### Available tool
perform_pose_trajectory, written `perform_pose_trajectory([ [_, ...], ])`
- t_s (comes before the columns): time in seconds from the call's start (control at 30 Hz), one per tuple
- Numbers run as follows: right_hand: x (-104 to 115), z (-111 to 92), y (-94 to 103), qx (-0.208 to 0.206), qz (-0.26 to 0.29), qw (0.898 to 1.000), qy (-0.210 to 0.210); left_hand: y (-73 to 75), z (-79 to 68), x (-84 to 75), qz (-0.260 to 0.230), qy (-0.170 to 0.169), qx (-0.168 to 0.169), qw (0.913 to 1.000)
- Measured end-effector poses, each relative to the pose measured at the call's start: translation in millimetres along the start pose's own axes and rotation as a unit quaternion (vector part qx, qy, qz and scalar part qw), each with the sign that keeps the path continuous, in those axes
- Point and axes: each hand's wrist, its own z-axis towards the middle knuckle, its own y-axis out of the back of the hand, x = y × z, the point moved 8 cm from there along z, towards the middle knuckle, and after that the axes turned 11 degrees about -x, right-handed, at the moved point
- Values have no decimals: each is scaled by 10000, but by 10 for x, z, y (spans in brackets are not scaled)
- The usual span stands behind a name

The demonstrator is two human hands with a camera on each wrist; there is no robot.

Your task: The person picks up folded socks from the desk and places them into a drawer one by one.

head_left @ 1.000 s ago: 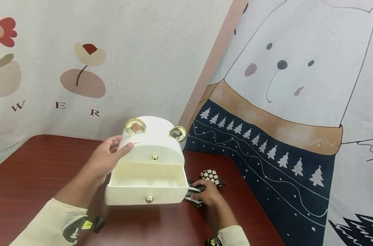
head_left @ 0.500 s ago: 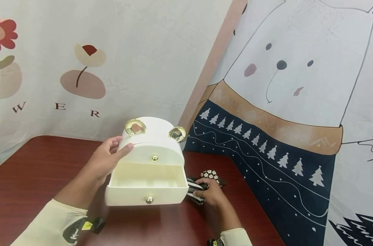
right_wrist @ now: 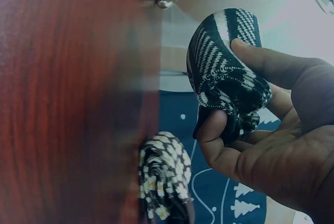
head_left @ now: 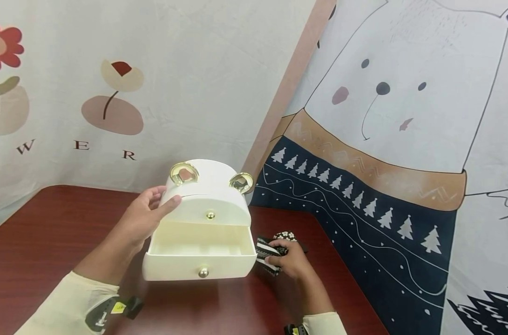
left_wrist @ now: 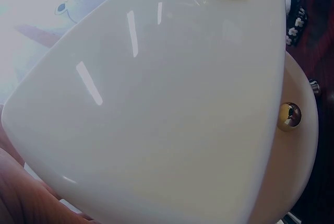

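A small cream drawer box (head_left: pixel 203 209) with round gold-rimmed ears stands on the table, its lower drawer (head_left: pixel 201 267) pulled out and bare inside. My left hand (head_left: pixel 146 216) grips the box's upper left side, thumb on the front edge and fingers behind. To the right of the drawer, my right hand (head_left: pixel 294 260) holds a rolled black-and-white striped knit sock (right_wrist: pixel 224 62) between thumb and fingers, lifted off the table in the right wrist view. Behind that hand lies a rolled black sock with white flowers (right_wrist: pixel 166 169), partly hidden in the head view.
The dark red wooden table (head_left: pixel 61 232) carries all of this. A hanging cloth with printed flowers (head_left: pixel 195 83) stands close behind it, and a bear-print cloth (head_left: pixel 388 116) runs along the right edge.
My right hand has shifted a little to the right, carrying the striped sock away from the drawer's side. My left hand and the box have stayed in place.
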Motion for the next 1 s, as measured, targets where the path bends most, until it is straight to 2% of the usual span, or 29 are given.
perform_pose_trajectory([
  [0.3,225,-59,200,-258,274,9992,150,-5,-1,-9,11,-19,-7,10000],
  [0.53,358,-121,270,-367,700,9969,-53,3,-8,-8,58,-17,-18,10000],
  [0.73,478,-161,309,-590,1109,9921,-61,-3,-7,-5,45,-7,9,10000],
  [1.0,633,-181,367,-1100,1584,9811,-137,1,-8,-14,19,-3,14,10000],
])
